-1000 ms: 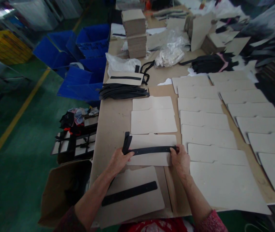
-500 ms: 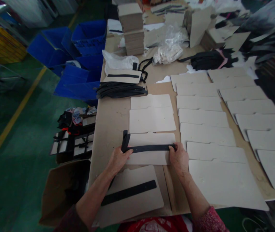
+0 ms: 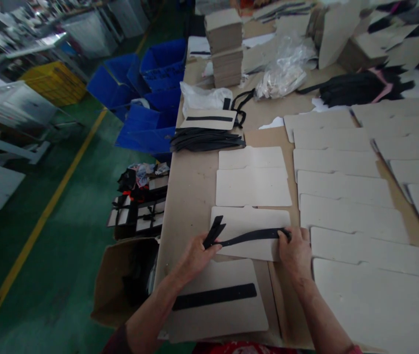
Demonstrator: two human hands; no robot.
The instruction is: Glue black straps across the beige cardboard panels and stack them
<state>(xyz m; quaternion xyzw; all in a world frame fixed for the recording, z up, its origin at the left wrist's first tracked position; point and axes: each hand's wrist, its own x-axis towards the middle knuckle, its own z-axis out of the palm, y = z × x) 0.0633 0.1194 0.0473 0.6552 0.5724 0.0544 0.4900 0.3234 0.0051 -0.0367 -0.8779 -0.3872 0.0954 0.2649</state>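
In the head view, you have a black strip (image 3: 255, 236) stretched between your 2 hands, above the cardboard panel (image 3: 248, 219) near the left part of the worktable (image 3: 191, 189), a little in from its near edge. Its long axis runs left to right, roughly along that near edge, with the right end slightly farther from you than the left. It is not quite straight: it dips by your left hand (image 3: 198, 253) and bows gently up toward your right hand (image 3: 295, 250). The strip looks matte, flat, narrow and flexible, dark against the pale beige panel.

Your left hand is closed, thumb on the strip's left end; from the same grip, folded black ends (image 3: 214, 232) stick up, pointing toward the far edge and slightly right. You cannot tell whether they belong to the same strip. Your right hand pinches the other end between thumb and curled fingers, with no visible gap.

Nearer the table's near-left corner lies a second panel (image 3: 220, 319), tilted, with a black band (image 3: 215, 296) flat along it. Beyond your strip, toward the far edge, 2 overlapping panels (image 3: 254, 187) lie in line; to your right, overlapping panel rows (image 3: 345, 211) reach toward the right edge.
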